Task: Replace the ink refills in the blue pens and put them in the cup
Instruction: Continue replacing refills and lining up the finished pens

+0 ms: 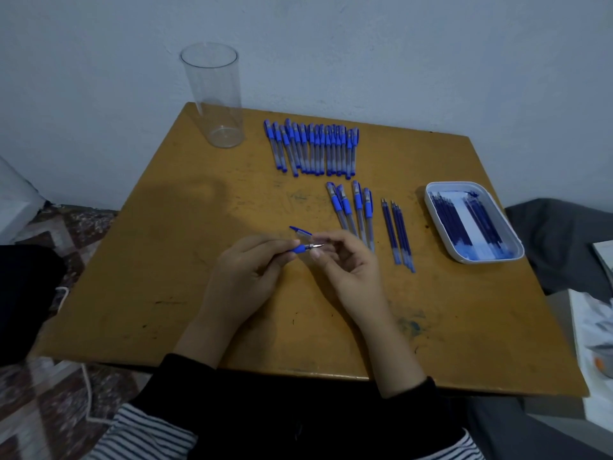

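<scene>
Blue pen (301,249), held just over the tabletop (159,267) between the hands, is pinched at its blue grip by the left hand (245,272) and near the tip by the right hand (348,263), so a slipped twist could drop it or knock away the loose cap (300,231) just beyond the fingertips.

Table (166,260): mustard-yellow top, dark scuffs, one blue-green ink smear (409,327) near the front right.
Cup (215,94): clear, colourless.
Row of pens (311,147) and group of four pens (353,210): blue caps and grips, see-through barrels.
Held pen (300,249): blue grip, silver tip.
Loose refills (396,234): dark blue.
Tray (471,259): white rim, dark blue refills in the tray (454,220).
Wall (398,44): pale blue-grey.
Sleeves (185,370): black.
Garment (146,436) below: black-and-white stripes.
Rug (83,224): maroon and white pattern.
</scene>
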